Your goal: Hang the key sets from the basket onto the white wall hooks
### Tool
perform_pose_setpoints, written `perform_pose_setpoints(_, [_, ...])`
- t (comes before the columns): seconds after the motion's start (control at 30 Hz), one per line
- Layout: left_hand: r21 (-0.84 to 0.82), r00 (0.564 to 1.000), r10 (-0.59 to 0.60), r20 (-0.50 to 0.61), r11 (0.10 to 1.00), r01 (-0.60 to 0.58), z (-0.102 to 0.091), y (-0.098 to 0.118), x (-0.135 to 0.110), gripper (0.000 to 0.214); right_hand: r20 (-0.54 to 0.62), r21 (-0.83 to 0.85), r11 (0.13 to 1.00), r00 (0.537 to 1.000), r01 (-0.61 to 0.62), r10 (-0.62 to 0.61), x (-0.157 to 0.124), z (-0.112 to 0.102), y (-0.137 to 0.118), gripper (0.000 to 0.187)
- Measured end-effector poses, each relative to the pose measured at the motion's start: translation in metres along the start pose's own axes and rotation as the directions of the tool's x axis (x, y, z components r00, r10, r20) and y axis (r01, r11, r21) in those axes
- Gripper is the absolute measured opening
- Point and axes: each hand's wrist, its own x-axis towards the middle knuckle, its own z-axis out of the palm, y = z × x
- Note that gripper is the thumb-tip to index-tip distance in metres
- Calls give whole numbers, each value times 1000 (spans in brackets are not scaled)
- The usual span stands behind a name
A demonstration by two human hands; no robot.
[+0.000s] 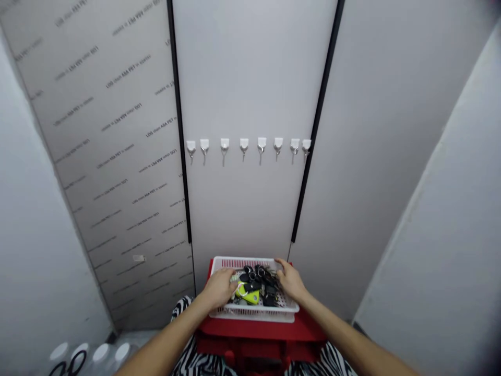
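Note:
A white plastic basket (258,308) with slotted walls stands on a red surface in front of me. Inside lies a heap of key rings and black key fobs (256,274), with a bright yellow-green tag (249,295) near the front. My left hand (219,287) lies over the basket's left side, thumb and fingers apart and reaching in beside the keys; its outer fingers are partly hidden. At the right side, my right hand (291,279) holds the basket wall, one finger along the back corner of the rim and the thumb inside.
Several white adhesive hooks (244,143) run in a row across the white wall panel (250,203), between two black strips. Under the basket is a red table or stool (258,328). White-lidded containers (102,353) and black scissor-like handles (76,361) show at lower left.

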Motion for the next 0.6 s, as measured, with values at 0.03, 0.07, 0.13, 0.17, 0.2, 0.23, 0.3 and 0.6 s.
perform_pose_setpoints(0.03, [-6,1000,-9,-6,1000,9,0,-1,-1,33,-3,-1,1000,1000,1,-1,1,1,0,40])
perform_pose_setpoints(0.07, [-11,1000,-20,-8,1000,20,0,-2,-2,32,-5,-2,1000,1000,1,-1,1,2,0,41])
perform_pose_setpoints(0.13, [-29,999,-46,-1,999,46,0,-4,-1,31,-9,-6,1000,1000,5,-5,2,4,3,41])
perform_pose_setpoints(0.17, [-51,998,-57,2,997,57,0,-5,0,31,-8,-11,1000,1000,13,-13,3,5,4,41])
perform_pose_setpoints(0.2, [-86,998,-70,6,994,70,-2,-6,3,30,-10,-22,999,1000,26,-26,5,5,3,41])
perform_pose_setpoints(0.23, [-139,997,-79,9,987,80,-5,-5,7,30,-21,-37,999,999,40,-41,8,3,0,39])
perform_pose_setpoints(0.3, [-301,994,-107,6,948,104,-21,0,17,27,-70,-50,995,994,83,-87,16,-7,-16,29])
perform_pose_setpoints(0.6, [-893,999,43,1,449,-18,-163,74,46,54,111,852,518,940,77,-322,46,-103,-171,51])
